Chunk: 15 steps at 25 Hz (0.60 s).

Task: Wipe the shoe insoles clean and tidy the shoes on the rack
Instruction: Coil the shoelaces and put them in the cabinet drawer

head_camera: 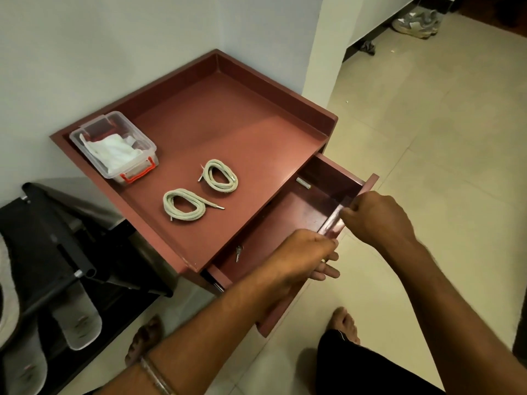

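Both hands gripped the front panel of the pulled-out reddish-brown wooden drawer [310, 215]: the left hand [309, 256] curled over its top edge with fingers showing beneath, the right hand [379, 218] pinching the same edge farther along. Inside lay a small metal key [238, 253] and a small pale cylinder [303, 183]. On the cabinet's tray top [242, 115] sat two coiled beige shoelaces [185, 208] and a clear plastic box [114, 146] holding a white cloth. Grey slippers [77, 323] waited on the black shoe rack [71, 276] to the left. Pushed unevenly, the drawer could jam askew or nip the left fingers under its front.
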Each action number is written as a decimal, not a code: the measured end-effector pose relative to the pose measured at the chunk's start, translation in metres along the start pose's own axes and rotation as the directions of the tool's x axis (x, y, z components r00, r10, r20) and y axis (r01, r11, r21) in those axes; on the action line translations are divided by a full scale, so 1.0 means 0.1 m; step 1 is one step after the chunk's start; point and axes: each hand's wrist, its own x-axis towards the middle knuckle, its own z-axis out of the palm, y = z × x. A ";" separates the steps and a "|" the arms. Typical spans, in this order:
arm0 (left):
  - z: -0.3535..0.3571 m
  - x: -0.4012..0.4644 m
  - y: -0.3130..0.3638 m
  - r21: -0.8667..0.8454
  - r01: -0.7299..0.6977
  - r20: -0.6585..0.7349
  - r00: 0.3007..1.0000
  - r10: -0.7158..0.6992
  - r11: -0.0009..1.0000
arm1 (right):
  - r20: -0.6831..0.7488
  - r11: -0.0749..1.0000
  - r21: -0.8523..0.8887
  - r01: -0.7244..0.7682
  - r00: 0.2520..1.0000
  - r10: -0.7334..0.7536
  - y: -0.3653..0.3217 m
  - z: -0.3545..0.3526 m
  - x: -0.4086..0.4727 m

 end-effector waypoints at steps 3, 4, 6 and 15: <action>-0.41 -0.16 0.08 -0.027 -0.108 -0.119 0.987 0.104 0.994 | -0.092 0.981 0.172 0.092 0.993 -0.077 -0.32 0.04 -0.01; -0.56 -0.20 0.09 -0.035 -0.143 -0.178 0.975 0.134 0.989 | -0.117 0.966 0.223 0.127 0.988 -0.102 -0.44 0.07 0.01; -0.86 -0.22 0.11 -0.016 -0.211 -0.335 0.922 0.194 0.977 | -0.150 0.938 0.299 0.174 0.980 -0.134 -0.69 0.15 0.06; -1.79 0.07 -0.03 0.118 -0.204 -0.758 0.614 0.221 0.972 | -0.162 0.876 0.399 0.272 0.961 -0.225 -1.48 0.59 0.31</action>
